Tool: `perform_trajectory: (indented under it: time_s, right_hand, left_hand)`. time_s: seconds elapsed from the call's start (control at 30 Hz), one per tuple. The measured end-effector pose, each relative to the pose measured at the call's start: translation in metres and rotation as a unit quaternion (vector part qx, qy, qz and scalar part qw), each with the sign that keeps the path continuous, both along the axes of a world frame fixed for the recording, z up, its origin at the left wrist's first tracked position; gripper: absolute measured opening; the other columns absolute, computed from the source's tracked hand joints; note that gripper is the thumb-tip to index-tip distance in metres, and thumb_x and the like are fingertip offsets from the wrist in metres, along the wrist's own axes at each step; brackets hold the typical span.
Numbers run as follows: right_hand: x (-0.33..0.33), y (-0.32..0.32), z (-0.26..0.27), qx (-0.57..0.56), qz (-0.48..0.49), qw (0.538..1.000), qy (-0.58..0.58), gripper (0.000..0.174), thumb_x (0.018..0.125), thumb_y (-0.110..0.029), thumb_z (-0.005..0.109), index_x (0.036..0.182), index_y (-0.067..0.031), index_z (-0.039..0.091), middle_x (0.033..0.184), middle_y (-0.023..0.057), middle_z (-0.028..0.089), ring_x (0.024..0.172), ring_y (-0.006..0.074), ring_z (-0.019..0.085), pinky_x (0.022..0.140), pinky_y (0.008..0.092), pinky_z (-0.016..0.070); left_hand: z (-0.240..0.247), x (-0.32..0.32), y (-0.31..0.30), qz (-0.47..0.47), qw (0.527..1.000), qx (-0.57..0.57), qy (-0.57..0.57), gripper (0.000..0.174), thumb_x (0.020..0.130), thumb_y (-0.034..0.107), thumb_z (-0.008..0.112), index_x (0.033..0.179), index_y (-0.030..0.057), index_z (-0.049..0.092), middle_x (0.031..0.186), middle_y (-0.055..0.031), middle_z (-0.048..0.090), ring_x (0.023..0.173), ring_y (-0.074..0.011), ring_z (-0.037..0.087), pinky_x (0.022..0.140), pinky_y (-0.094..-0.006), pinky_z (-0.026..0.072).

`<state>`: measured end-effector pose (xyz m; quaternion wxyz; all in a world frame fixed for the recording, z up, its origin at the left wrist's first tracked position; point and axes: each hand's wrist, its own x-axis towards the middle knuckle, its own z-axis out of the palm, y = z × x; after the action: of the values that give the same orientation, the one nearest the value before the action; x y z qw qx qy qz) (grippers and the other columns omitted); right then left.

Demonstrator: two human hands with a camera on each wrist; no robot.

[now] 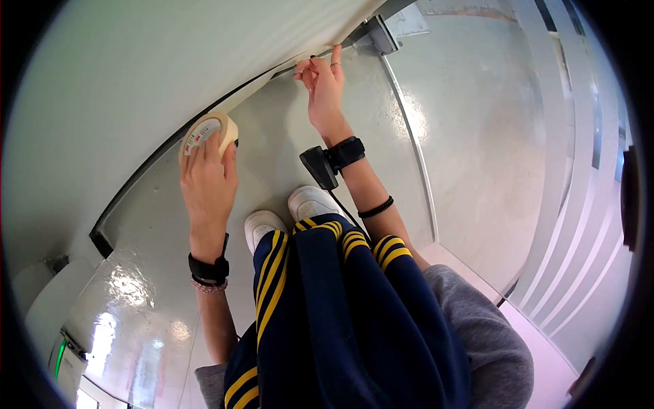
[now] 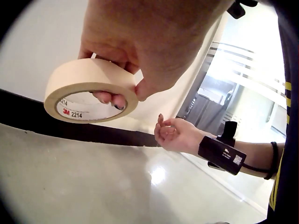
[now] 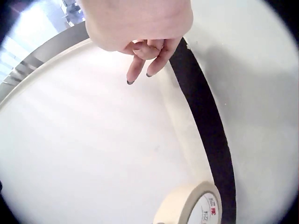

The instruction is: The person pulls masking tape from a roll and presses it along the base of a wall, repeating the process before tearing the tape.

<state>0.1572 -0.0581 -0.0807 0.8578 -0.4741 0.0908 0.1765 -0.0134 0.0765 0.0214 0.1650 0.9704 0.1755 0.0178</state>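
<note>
My left hand (image 1: 208, 180) grips a roll of cream masking tape (image 2: 88, 77), its fingers hooked through the core and its thumb on the outer side. Print inside the core reads 3M 2214. The roll is held close to the white wall, just over the black baseboard. A pale tape strip (image 3: 189, 135) runs low on the wall beside the baseboard, between the roll and my right hand (image 1: 325, 92). That hand is at the wall's base near the far corner, fingertips right at the strip. Some of its fingers (image 3: 136, 70) reach out while others are bent.
The white wall (image 1: 170, 54) meets a glossy grey floor (image 1: 266, 129) along the black baseboard (image 3: 205, 112). A metal door fitting (image 1: 381, 35) stands at the corner beyond my right hand. Striped glass panels (image 1: 579, 204) are on the right. White shoes (image 1: 264, 223) are below the hands.
</note>
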Motion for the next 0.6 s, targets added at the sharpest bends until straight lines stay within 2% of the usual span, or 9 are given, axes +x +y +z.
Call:
perform_trajectory:
  time_s: [0.13,0.23,0.3,0.33,0.37,0.43,0.5,0.53,0.6]
  right_hand:
    - [0.0,0.005,0.003,0.076,-0.037,0.994,0.07,0.081,0.089,-0.009,0.043,0.146,-0.0056,-0.014,0.077,0.0078,0.064,0.053,0.0072,0.042,0.061,0.0255,0.046]
    - [-0.001,0.007,-0.001,0.019,-0.026,0.998,0.063,0.08,0.089,-0.008,0.042,0.146,-0.0058,-0.014,0.077,0.008,0.064,0.052,0.0074,0.041,0.061,0.0249,0.0464]
    - [-0.002,0.001,-0.001,-0.065,0.03,0.997,0.012,0.078,0.089,-0.007,0.041,0.148,-0.0056,-0.01,0.076,0.0079,0.065,0.054,0.0082,0.048,0.06,0.025,0.0467]
    - [-0.005,0.0,-0.001,-0.066,0.031,0.997,0.011,0.078,0.089,-0.007,0.041,0.148,-0.0056,-0.01,0.076,0.0079,0.065,0.054,0.0082,0.048,0.06,0.025,0.0467]
    - [-0.007,-0.003,-0.003,-0.118,0.038,0.992,-0.015,0.077,0.089,-0.007,0.043,0.148,-0.0042,-0.007,0.073,0.0067,0.064,0.055,0.0097,0.051,0.06,0.0255,0.0472]
    - [-0.011,-0.008,-0.002,-0.173,0.044,0.983,-0.042,0.077,0.088,-0.006,0.044,0.148,-0.0029,-0.004,0.07,0.0055,0.064,0.056,0.0111,0.054,0.06,0.026,0.0476]
    - [-0.013,-0.012,0.001,-0.334,0.153,0.924,-0.104,0.077,0.086,-0.005,0.044,0.148,-0.0015,-0.002,0.062,0.0056,0.061,0.053,0.0129,0.058,0.054,0.0271,0.0469]
    - [-0.014,-0.011,0.002,-0.334,0.152,0.924,-0.103,0.077,0.086,-0.005,0.044,0.148,-0.0015,-0.002,0.062,0.0056,0.061,0.053,0.0129,0.058,0.054,0.0271,0.0469]
    - [-0.014,-0.008,0.004,-0.485,0.181,0.839,-0.167,0.077,0.084,-0.007,0.047,0.146,0.0055,0.003,0.056,0.0063,0.059,0.05,0.0174,0.059,0.052,0.0274,0.0467]
  left_hand:
    - [0.007,0.003,-0.003,-0.016,0.998,0.054,-0.021,0.027,0.09,0.021,0.058,0.109,0.0015,0.058,0.095,-0.0141,0.065,0.09,-0.0309,0.061,0.081,-0.0413,0.047]
    - [0.012,0.007,-0.006,-0.016,0.996,0.079,-0.032,0.026,0.09,0.022,0.058,0.106,0.0023,0.059,0.089,-0.0118,0.064,0.085,-0.0288,0.061,0.078,-0.0395,0.0468]
    - [0.011,0.009,-0.006,-0.014,0.995,0.089,-0.052,0.025,0.09,0.022,0.058,0.105,0.0027,0.059,0.086,-0.0106,0.064,0.083,-0.0278,0.061,0.076,-0.0386,0.0466]
    - [0.011,0.011,-0.006,-0.007,0.996,0.083,-0.036,0.027,0.09,0.023,0.057,0.108,0.0025,0.059,0.093,-0.0135,0.065,0.089,-0.0315,0.061,0.084,-0.0415,0.0457]
    - [0.009,0.013,-0.006,0.0,0.997,0.075,-0.018,0.03,0.09,0.023,0.057,0.111,0.0023,0.059,0.099,-0.0164,0.065,0.095,-0.0351,0.061,0.092,-0.0444,0.0448]
    - [0.007,0.015,-0.007,0.01,0.997,0.073,-0.003,0.029,0.09,0.023,0.058,0.111,0.0022,0.059,0.099,-0.0163,0.065,0.095,-0.0347,0.061,0.092,-0.0442,0.0449]
    - [0.007,0.017,-0.009,0.018,0.997,0.074,0.011,0.029,0.09,0.023,0.058,0.11,0.0022,0.059,0.099,-0.0163,0.066,0.094,-0.0344,0.062,0.092,-0.0441,0.045]
    - [0.006,0.017,-0.009,0.024,0.997,0.072,0.01,0.028,0.09,0.023,0.058,0.109,0.0025,0.06,0.098,-0.0161,0.066,0.093,-0.0339,0.062,0.092,-0.0438,0.0452]
    - [0.006,0.018,-0.009,0.028,0.997,0.071,0.008,0.028,0.09,0.023,0.059,0.109,0.0028,0.06,0.097,-0.0159,0.066,0.093,-0.0335,0.062,0.092,-0.0435,0.0455]
